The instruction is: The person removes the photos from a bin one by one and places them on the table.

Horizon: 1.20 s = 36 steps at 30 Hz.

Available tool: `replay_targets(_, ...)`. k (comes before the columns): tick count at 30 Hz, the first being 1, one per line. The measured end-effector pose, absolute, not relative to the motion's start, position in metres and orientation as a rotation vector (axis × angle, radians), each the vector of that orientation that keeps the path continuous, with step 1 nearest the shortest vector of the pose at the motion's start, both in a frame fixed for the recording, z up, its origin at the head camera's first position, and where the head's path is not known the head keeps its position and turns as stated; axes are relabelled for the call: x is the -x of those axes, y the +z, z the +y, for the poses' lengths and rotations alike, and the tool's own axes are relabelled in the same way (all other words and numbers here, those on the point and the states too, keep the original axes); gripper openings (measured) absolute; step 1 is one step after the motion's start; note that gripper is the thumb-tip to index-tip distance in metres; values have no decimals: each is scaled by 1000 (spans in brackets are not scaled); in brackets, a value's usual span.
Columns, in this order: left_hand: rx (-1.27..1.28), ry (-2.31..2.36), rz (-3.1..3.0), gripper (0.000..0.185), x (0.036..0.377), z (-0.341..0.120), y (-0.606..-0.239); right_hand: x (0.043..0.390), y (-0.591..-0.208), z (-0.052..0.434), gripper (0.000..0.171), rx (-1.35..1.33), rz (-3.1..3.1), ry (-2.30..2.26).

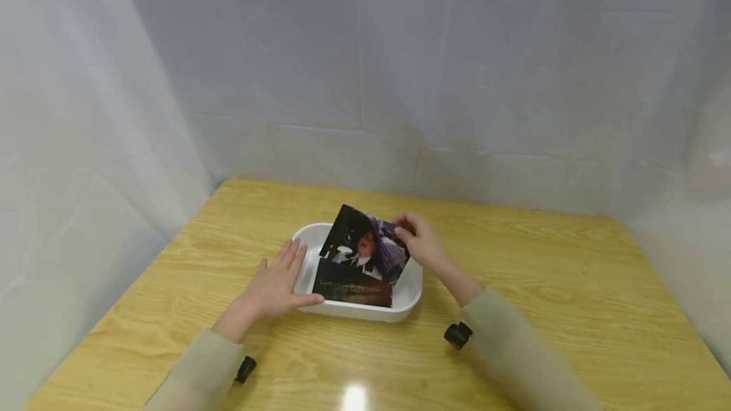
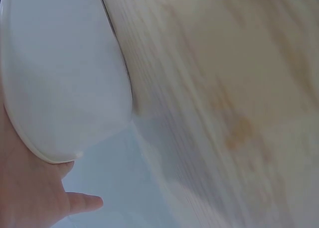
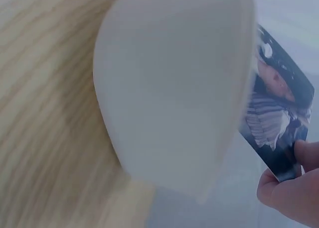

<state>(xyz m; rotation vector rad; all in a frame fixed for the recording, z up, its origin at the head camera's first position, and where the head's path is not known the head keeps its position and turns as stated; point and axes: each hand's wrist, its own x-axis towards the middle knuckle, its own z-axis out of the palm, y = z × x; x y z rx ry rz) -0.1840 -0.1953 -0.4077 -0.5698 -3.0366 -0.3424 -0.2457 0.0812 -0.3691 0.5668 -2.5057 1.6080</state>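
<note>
A white plastic tub [image 1: 356, 311] stands on the table, its side wall also filling much of the left wrist view. My left hand [image 1: 275, 284] rests on the tub's left rim with fingers straight and the thumb along the front edge. Between thumb and fingers my right hand [image 1: 424, 245] pinches the right corner of a photo print [image 1: 365, 243], which is held tilted above the tub. The print has purple stripes and dark areas. A second, darker photo print [image 1: 354, 285] lies in the tub, partly covered by the first. In the right wrist view the pinched photo corner [image 3: 284, 168] shows clearly.
The wooden table [image 1: 537, 284] has a yellow grain and a bright light spot near its front edge. White sheeting [image 1: 400, 68] hangs behind and at both sides. A small black device [image 1: 459, 335] sits at the right wrist, another [image 1: 245, 370] at the left.
</note>
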Motion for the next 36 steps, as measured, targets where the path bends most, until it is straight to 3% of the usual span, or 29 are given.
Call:
replay_targets(13, 573, -314, -3059, 103, 182, -195, -405, 243, -357, 159, 18, -112, -2423, 1831)
replay_targets(27, 556, -319, -3069, 101, 180, -196, -403, 234, -372, 205, 20, 40, -2586, 1778)
replay_targets(31, 558, -330, -3074, 101, 180, -195, -402, 241, -389, 214, 21, 67, -2689, 1701)
replay_targets(36, 563, -342, -3077, 101, 180, -194, -402, 268, -440, 242, 19, -91, -2754, 1620)
